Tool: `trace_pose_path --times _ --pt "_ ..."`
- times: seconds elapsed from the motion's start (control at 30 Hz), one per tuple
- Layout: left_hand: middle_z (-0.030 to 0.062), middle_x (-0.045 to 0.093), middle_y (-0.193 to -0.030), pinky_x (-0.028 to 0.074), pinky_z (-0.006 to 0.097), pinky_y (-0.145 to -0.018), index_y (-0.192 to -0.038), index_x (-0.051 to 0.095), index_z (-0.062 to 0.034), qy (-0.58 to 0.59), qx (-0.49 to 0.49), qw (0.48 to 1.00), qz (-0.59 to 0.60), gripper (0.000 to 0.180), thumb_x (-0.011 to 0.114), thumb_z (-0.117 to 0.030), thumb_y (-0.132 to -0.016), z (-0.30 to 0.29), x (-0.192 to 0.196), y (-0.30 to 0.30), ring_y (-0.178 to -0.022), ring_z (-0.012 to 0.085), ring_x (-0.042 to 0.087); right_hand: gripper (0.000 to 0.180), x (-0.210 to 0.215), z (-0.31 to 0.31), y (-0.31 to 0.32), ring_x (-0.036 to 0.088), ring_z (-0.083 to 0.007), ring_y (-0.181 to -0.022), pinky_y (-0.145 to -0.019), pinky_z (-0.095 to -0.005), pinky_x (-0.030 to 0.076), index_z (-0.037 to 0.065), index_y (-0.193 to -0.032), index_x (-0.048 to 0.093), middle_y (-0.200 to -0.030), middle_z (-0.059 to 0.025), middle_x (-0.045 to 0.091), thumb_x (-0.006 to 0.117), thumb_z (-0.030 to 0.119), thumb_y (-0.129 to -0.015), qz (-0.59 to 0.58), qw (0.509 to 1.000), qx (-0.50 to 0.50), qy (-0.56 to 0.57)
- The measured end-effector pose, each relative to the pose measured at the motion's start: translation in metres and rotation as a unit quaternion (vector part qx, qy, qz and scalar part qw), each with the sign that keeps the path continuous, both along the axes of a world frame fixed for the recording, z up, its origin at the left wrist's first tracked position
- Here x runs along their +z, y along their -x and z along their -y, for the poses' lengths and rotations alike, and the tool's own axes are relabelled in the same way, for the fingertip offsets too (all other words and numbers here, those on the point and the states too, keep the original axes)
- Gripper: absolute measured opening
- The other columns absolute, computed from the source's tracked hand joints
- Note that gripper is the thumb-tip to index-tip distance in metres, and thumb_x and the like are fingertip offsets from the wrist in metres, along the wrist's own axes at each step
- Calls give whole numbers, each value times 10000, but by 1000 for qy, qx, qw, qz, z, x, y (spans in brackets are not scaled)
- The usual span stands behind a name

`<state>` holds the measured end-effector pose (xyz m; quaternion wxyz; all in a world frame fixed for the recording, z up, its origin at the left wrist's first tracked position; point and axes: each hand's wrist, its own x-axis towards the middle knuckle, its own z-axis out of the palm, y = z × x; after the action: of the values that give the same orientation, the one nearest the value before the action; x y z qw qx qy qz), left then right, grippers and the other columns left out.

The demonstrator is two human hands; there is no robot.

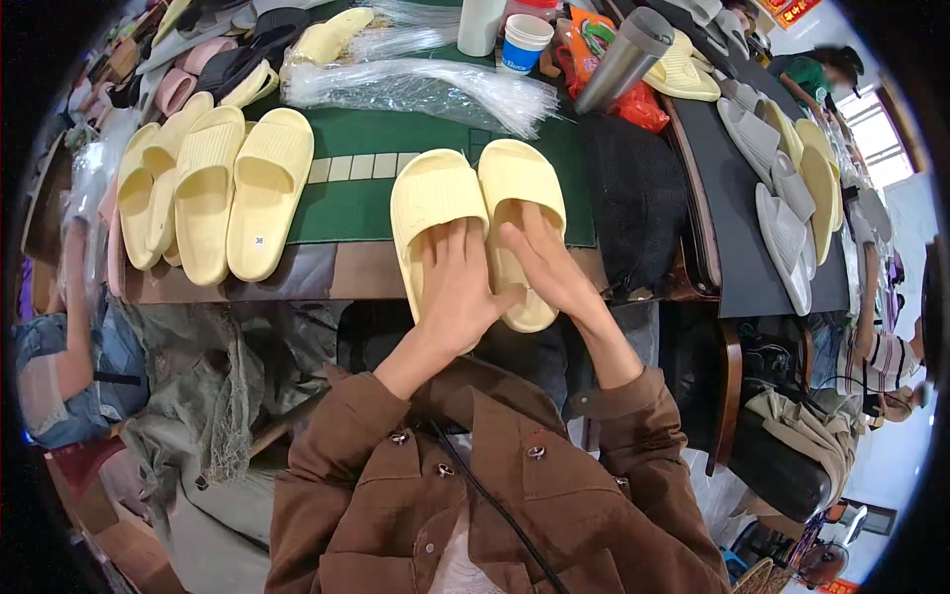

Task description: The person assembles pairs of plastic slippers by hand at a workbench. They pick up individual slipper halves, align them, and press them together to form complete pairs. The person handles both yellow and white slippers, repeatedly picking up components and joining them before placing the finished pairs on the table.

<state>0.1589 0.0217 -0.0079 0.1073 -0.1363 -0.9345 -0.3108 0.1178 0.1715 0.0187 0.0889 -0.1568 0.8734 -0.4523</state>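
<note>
A pair of pale yellow slide slippers sits side by side at the table's near edge, toes away from me and heels reaching past the edge. My left hand (457,285) has its fingers inside the left slipper (437,190), their tips hidden under the ribbed strap; its thumb stretches toward the other slipper. The fingers of my right hand (554,259) reach under the strap of the right slipper (522,170), with the thumb at its inner side. Both hands are closed on the slippers from inside. More yellow slippers (269,193) stand together at the left.
Clear plastic bags (426,87) lie across the green mat (356,213) beyond the slippers. A paper cup (524,45) and a steel tumbler (625,61) are at the back right. Grey slippers (782,233) fill the right-hand table. Other people work at both sides.
</note>
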Motion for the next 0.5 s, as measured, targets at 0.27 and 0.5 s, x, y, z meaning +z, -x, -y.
trace_pose_path --times 0.27,0.5 --pt "242 391 -1340 254 511 -1042 -1349 325 96 25 12 1000 0 952 757 -437 -689 -3 4 -1 -1253 401 360 595 -14 -2 4 442 -502 -1159 -990 -501 344 -66 -1368 289 -1217 -359 486 376 392 -1000 -60 998 -4 18" --pt "305 228 -1473 124 519 -1147 -1422 206 114 -50 -63 993 83 1054 724 -486 -728 13 -6 1 -1395 456 168 444 -8 6 2 439 -482 -1156 -975 -490 348 -47 -1297 337 -1226 -321 474 405 276 -1000 -49 999 -17 -15"
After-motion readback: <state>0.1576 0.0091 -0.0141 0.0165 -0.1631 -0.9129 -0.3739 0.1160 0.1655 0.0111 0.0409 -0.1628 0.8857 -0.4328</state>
